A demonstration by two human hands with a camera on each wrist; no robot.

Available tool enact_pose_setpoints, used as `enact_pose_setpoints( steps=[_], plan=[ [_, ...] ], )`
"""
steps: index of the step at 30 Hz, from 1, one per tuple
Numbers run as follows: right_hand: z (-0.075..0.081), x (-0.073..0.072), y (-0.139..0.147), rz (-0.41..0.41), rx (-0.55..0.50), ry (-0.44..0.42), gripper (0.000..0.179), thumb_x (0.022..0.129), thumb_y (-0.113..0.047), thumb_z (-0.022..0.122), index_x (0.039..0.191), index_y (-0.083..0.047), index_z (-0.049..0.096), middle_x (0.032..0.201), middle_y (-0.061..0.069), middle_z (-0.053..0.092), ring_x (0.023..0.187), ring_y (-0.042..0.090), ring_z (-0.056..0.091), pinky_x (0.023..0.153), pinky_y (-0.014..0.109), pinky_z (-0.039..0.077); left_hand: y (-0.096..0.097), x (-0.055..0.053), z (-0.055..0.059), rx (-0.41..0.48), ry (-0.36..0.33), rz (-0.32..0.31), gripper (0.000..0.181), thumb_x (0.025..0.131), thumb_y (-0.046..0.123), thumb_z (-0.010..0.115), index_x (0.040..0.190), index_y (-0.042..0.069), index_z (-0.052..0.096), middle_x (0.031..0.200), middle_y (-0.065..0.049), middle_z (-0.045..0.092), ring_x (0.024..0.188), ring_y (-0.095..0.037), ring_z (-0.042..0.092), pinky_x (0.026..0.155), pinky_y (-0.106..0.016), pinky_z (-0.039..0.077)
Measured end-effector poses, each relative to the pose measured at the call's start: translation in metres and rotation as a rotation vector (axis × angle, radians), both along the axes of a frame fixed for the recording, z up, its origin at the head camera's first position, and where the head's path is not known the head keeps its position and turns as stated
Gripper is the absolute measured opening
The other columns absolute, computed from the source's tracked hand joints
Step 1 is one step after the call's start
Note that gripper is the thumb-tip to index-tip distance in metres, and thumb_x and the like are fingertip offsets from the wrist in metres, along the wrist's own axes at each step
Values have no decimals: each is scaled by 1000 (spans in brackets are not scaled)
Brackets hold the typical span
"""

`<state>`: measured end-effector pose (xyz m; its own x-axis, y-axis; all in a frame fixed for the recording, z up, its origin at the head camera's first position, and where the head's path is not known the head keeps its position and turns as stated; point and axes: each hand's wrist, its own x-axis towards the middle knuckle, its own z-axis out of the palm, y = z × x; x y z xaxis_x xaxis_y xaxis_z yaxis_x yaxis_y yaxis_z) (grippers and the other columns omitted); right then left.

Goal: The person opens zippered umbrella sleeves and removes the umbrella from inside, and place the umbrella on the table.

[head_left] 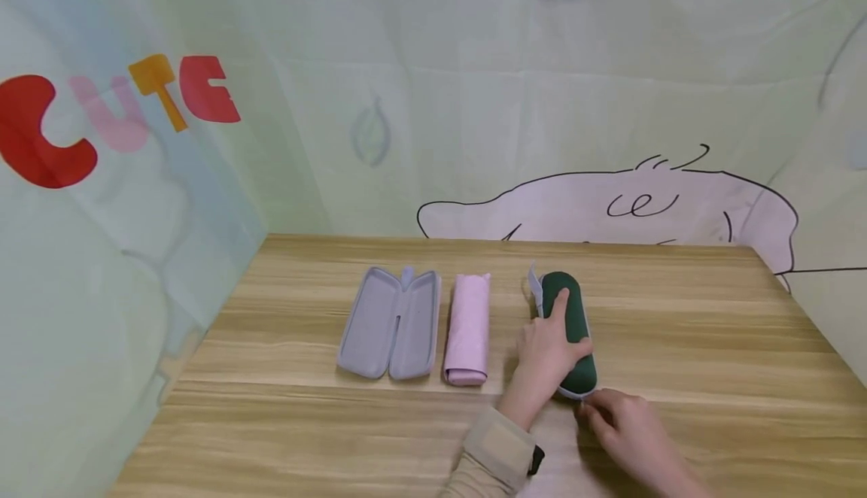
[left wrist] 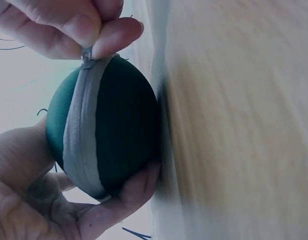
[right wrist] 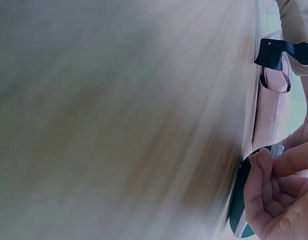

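Observation:
A dark green zip case (head_left: pixel 576 325), rounded and long, lies on the table right of centre, a grey strap (head_left: pixel 535 291) at its far left end. My left hand (head_left: pixel 550 344) holds it from above and the left; the left wrist view has the thumb and fingers to either side of the case. At its near end my right hand (head_left: pixel 630 430) pinches the small zipper pull (left wrist: pixel 86 56) between thumb and finger. A grey zipper band (left wrist: pixel 84 130) runs round the case, its teeth closed where they show. The right wrist view has the right fingers (right wrist: pixel 266 170) curled by the case.
A pink wrapped pouch (head_left: pixel 469 329) lies left of the green case. Beyond it an open grey glasses case (head_left: pixel 369 325) shows its two hollow halves. A printed cloth (head_left: pixel 474 107) hangs behind and left of the wooden table (head_left: pixel 271 423).

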<state>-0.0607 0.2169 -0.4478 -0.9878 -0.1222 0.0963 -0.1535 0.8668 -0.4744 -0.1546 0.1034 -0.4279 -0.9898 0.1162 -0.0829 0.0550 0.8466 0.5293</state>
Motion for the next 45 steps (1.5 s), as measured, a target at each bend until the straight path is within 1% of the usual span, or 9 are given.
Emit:
enact_pose_setpoints(
  steps=[2, 5, 10, 22, 29, 31, 34, 38, 45],
  plan=[
    [-1, 0, -1, 5, -7, 18, 11, 81, -8, 69, 75, -17, 69, 73, -9, 65, 66, 0, 52, 61, 23, 46, 0, 0, 0, 0, 2, -1, 83, 79, 48, 69, 150, 38, 26, 59, -4, 52, 51, -18, 44, 47, -27, 31],
    [-1, 0, -2, 8, -26, 14, 12, 81, -7, 68, 74, -17, 68, 70, -10, 62, 63, 0, 48, 59, 22, 43, -1, 0, 0, 1, 10, -2, 83, 79, 48, 70, 150, 37, 27, 61, -5, 54, 52, -18, 44, 48, -27, 31],
    [-1, -1, -4, -4, -44, -2, 11, 81, -6, 68, 76, -16, 69, 70, -9, 62, 63, 1, 47, 58, 21, 42, -1, 0, 0, 7, 5, 1, 83, 79, 47, 70, 150, 38, 27, 64, -5, 55, 53, -18, 45, 48, -27, 32],
    [0, 1, -14, -21, -49, 37, 15, 79, -4, 69, 70, -16, 66, 63, -10, 55, 57, 0, 41, 54, 19, 36, 1, 0, 2, 9, -13, 4, 83, 80, 49, 70, 150, 39, 25, 61, -3, 50, 50, -17, 44, 46, -26, 32],
    [4, 1, -21, -47, -50, -20, 12, 81, -5, 68, 72, -13, 67, 60, -8, 51, 54, 2, 40, 52, 19, 35, 2, 1, 2, -2, -13, 1, 83, 80, 48, 69, 150, 38, 26, 66, -5, 57, 54, -18, 45, 48, -26, 32],
    [5, 0, -24, -46, -51, -29, 12, 82, -5, 67, 72, -12, 68, 61, -7, 53, 54, 3, 41, 52, 19, 36, 3, 0, 3, 3, -14, -1, 83, 81, 48, 70, 150, 38, 26, 66, -4, 56, 54, -18, 45, 48, -26, 32],
    [7, -2, -28, -58, -65, -75, 10, 83, -6, 66, 74, -10, 69, 60, -5, 54, 54, 6, 43, 52, 20, 37, 3, 1, 3, 2, -13, -3, 83, 81, 48, 69, 150, 38, 25, 62, -4, 53, 53, -18, 45, 47, -26, 32],
    [7, -4, -31, -74, -79, -114, 10, 85, -7, 65, 76, -8, 70, 58, -5, 52, 52, 6, 43, 50, 20, 37, 2, 1, 2, -2, 1, -8, 83, 80, 47, 70, 150, 37, 26, 59, -3, 51, 51, -17, 44, 46, -26, 32],
    [6, -3, -34, -41, -65, -39, 16, 84, -6, 64, 69, -11, 66, 53, -8, 46, 49, 3, 39, 49, 19, 35, 2, 1, 2, -15, 16, -13, 83, 81, 47, 69, 150, 36, 26, 59, -3, 50, 51, -17, 44, 46, -26, 31]
  ],
)
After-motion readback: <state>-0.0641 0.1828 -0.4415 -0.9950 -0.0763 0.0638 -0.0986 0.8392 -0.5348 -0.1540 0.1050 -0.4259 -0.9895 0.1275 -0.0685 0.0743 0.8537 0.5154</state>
